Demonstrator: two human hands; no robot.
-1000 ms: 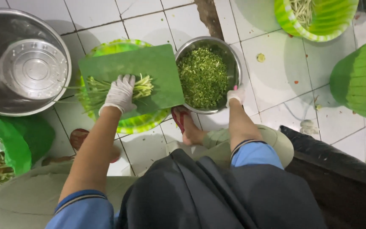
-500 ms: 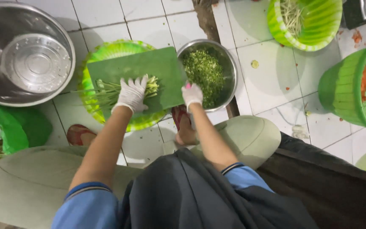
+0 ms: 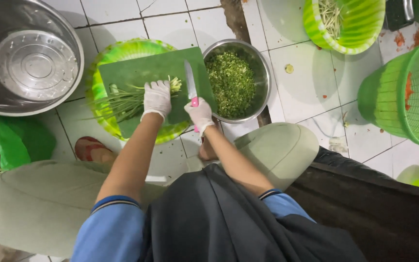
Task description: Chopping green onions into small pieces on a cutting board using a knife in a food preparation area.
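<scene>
At the centre of the frame, on a green cutting board [image 3: 136, 73] laid over a green basin [image 3: 104, 63], the gloved left hand [image 3: 156, 98] presses flat on a bundle of green onion stalks [image 3: 122, 101]. The stalks run left to right, cut ends just right of the fingers. The gloved right hand [image 3: 200, 113] is closed round the pink handle of a knife [image 3: 190, 83] — blade pointing up-frame, crosswise to the stalks, just beside their ends. Right of the board, touching it, sits a steel bowl [image 3: 263, 68] of chopped greens [image 3: 231, 82].
</scene>
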